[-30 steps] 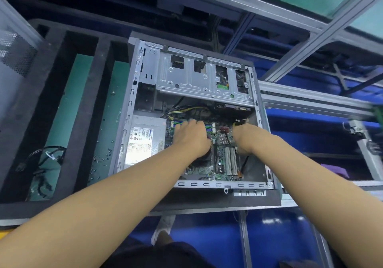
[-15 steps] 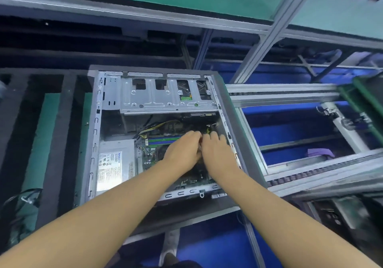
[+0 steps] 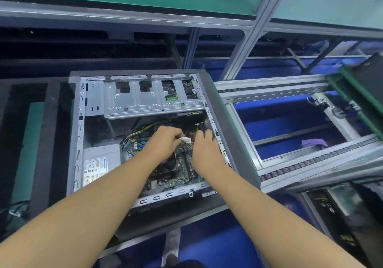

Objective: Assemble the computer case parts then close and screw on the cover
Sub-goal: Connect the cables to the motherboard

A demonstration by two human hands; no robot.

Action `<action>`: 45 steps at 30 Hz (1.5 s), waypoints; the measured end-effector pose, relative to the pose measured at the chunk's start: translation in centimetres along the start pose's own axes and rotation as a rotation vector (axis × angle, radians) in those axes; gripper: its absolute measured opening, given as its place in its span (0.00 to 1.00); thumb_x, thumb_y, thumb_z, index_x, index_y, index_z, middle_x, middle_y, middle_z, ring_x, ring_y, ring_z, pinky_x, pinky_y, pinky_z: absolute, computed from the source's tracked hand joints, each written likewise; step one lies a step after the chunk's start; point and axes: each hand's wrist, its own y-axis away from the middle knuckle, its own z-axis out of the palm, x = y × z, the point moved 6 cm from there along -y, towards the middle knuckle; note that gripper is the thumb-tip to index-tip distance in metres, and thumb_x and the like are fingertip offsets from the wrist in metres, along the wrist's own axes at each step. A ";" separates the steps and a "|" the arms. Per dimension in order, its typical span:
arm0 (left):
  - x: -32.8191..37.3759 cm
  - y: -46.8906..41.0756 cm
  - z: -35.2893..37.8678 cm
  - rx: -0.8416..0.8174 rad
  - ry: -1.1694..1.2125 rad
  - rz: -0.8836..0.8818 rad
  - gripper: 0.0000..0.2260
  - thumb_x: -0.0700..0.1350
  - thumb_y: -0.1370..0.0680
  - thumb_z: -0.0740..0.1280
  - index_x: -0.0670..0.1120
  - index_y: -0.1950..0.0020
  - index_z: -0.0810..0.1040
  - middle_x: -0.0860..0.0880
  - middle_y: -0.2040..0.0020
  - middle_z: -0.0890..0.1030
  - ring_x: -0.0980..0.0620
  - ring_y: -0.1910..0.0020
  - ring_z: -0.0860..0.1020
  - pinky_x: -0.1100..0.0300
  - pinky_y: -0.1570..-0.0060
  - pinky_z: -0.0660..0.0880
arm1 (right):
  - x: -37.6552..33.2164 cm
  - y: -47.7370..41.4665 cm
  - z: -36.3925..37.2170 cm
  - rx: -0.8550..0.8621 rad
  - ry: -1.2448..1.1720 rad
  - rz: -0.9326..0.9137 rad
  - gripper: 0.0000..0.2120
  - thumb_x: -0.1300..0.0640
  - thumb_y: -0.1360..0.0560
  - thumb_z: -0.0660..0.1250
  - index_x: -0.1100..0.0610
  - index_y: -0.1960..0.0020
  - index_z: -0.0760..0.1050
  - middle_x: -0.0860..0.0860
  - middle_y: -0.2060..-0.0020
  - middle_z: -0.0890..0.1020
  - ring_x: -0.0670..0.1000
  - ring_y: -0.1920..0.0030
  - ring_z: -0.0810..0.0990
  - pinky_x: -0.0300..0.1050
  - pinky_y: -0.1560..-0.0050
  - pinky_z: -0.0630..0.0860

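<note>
Aluminium framing and green shelving run behind a dark foam tray (image 3: 49, 143), where the computer case (image 3: 79, 135) lies on its side, open face up, so the motherboard (image 3: 182, 164) can be reached from above. The left hand (image 3: 163, 141) pinches a white connector (image 3: 185, 140) over the board, I'd guess to seat it. The right hand (image 3: 204, 151) reaches in just beside, fingers bent down; whether it grips anything I cannot tell. No cover is on yet

The left hand (image 3: 163, 143) and right hand (image 3: 205, 152), touching half a second ago, have drawn slightly apart. A white connector (image 3: 185, 140) now shows at the left fingertips.
</note>
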 end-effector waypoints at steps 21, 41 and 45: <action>0.2 0.9 1.4 -0.287 -0.156 0.063 0.22 0.41 0.26 0.67 0.53 0.32 0.75 0.56 0.31 0.71 0.51 0.30 0.63 0.49 0.31 0.57 | 0.6 0.0 -0.1 0.048 -1.186 0.197 0.12 0.70 0.20 0.65 0.56 0.42 0.68 0.57 0.56 0.77 0.53 0.57 0.78 0.50 0.49 0.80; 2.1 1.0 -0.2 -0.024 0.819 -0.083 0.07 0.42 0.21 0.68 0.50 0.51 0.86 0.52 0.50 0.84 0.57 0.53 0.82 0.65 0.53 0.75 | 0.1 0.6 0.2 -0.112 -0.843 0.163 0.19 0.62 0.17 0.53 0.53 0.28 0.67 0.52 0.39 0.78 0.52 0.45 0.76 0.45 0.46 0.71; 1.9 0.9 0.3 0.023 0.856 -0.159 0.08 0.48 0.19 0.67 0.57 0.51 0.86 0.52 0.53 0.86 0.58 0.55 0.81 0.62 0.53 0.75 | -0.1 0.5 0.5 -0.158 -0.897 0.171 0.14 0.58 0.17 0.54 0.51 0.33 0.68 0.52 0.42 0.79 0.52 0.46 0.79 0.48 0.48 0.74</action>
